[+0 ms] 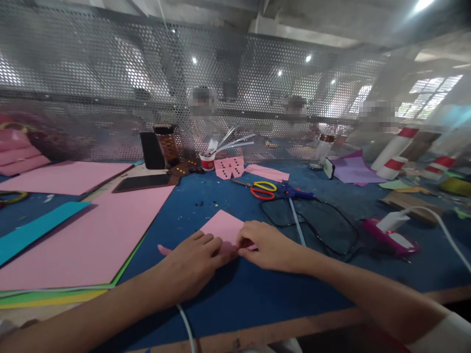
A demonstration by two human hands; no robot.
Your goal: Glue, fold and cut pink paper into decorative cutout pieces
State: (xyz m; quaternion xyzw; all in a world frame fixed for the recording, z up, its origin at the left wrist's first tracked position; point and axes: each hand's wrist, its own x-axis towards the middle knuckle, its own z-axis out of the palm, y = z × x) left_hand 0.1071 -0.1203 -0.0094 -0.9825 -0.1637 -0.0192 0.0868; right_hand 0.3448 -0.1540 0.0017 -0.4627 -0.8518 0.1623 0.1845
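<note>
A small piece of pink paper (222,225) lies in front of me on the blue table, one corner pointing away. My left hand (195,260) rests over its near left part, fingers closed on the near edge. From the other side, my right hand (270,245) pinches that same edge, thumb and forefinger together. The fingertips of both hands almost meet, and they hide the near edge of the sheet. A narrow pink strip (164,250) pokes out left of my left hand. Beyond the hands are scissors (263,189) with red and yellow handles and a blue glue gun (300,192).
Large pink sheets (110,235) and a teal strip (44,226) cover the left side. At the back stand a paper cup (207,162) with clear sticks and a dotted pink cutout (230,169). A black cable and a magenta power strip (392,239) lie right.
</note>
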